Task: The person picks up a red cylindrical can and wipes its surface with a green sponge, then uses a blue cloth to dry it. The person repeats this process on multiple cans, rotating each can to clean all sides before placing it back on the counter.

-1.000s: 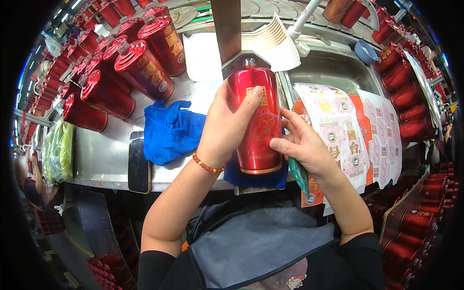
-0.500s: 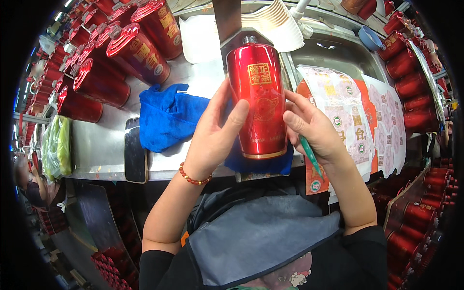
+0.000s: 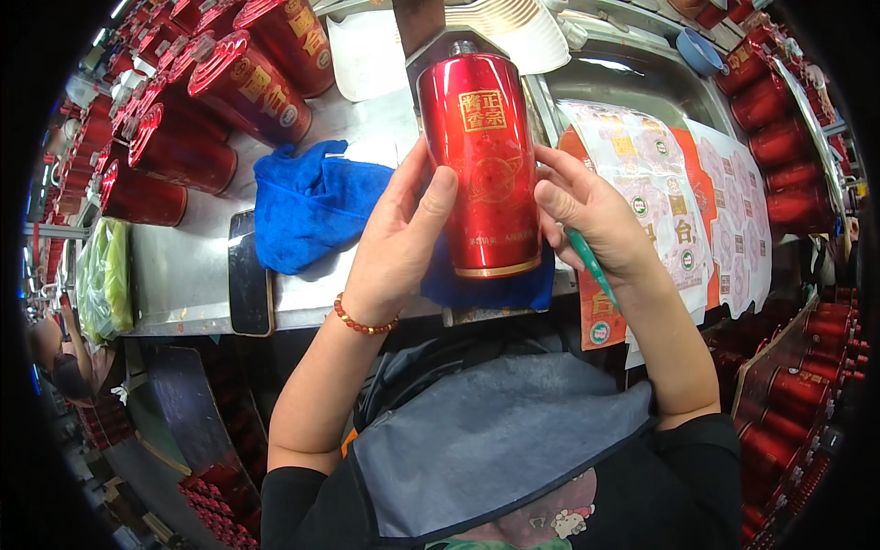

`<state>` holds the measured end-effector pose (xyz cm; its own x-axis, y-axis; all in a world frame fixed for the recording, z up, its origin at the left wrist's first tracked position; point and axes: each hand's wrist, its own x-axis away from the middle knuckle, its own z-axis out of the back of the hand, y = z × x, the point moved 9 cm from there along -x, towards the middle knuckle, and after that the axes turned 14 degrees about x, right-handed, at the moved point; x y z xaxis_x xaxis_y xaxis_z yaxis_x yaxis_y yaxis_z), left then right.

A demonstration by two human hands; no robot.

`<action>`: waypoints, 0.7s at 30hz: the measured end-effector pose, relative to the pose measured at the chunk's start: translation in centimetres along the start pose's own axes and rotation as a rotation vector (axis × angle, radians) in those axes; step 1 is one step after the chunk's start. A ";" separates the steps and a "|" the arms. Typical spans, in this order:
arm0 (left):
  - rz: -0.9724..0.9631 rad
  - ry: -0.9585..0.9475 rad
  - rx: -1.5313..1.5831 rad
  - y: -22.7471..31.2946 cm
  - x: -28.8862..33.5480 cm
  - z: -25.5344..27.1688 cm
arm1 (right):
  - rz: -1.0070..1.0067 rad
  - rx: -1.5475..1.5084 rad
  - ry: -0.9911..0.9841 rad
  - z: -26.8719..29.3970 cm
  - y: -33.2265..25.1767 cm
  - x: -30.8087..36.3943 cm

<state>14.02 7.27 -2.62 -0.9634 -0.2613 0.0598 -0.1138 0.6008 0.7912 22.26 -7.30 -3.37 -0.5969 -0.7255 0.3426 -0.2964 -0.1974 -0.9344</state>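
A glossy red bottle [image 3: 480, 174] with gold markings and a gold base rim lies in front of me, its neck pointing away. My left hand [image 3: 417, 206] holds its left side, thumb laid along the front and fingers reaching round behind. At the lower right side, the fingers of my right hand [image 3: 591, 215] rest against the bottle. That same hand grips a slim green pointed tool [image 3: 589, 261], its tip toward me. A metal bracket [image 3: 422, 26] stands at the bottle's neck. Under its base lies a dark blue cloth [image 3: 545, 289].
Several red bottles [image 3: 243, 87] stand at the far left. Nearby are a bright blue cloth [image 3: 312, 211], a phone [image 3: 249, 275] and a plastic bag [image 3: 105, 284]. Printed sticker sheets [image 3: 669, 211] lie right, before a metal sink [image 3: 632, 87]. White trays [image 3: 367, 55] sit behind.
The whole view has shifted slightly, so things appear a little higher. Both hands keep their places on the bottle, and the green tool stays in my right hand.
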 end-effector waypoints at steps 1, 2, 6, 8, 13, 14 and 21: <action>-0.007 -0.006 -0.038 0.0 0.0 -0.1 | 0.011 0.004 -0.005 0.0 0.0 -0.1; -0.014 -0.013 -0.077 0.0 0.1 -0.1 | 0.022 0.008 -0.008 -0.1 0.0 -0.1; 0.011 -0.019 -0.190 -0.5 0.3 0.2 | 0.046 0.034 0.015 -0.6 -0.5 0.2; 0.015 -0.025 -0.167 -0.5 0.4 0.0 | 0.056 0.037 -0.007 -0.5 -0.3 0.2; -0.006 -0.051 -0.094 -0.7 0.6 -0.1 | 0.068 0.035 -0.009 -0.2 -0.2 0.3; 0.003 -0.046 -0.042 -0.8 0.4 0.0 | 0.054 0.020 -0.017 -0.2 -0.4 0.3; -0.025 -0.017 -0.050 -0.9 0.9 -0.2 | 0.047 0.027 0.020 -0.2 -0.5 0.2</action>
<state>13.32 6.37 -3.14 -0.9644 -0.2628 0.0296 -0.1262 0.5556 0.8218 22.12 -7.18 -2.82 -0.6247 -0.7209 0.3001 -0.2476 -0.1817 -0.9517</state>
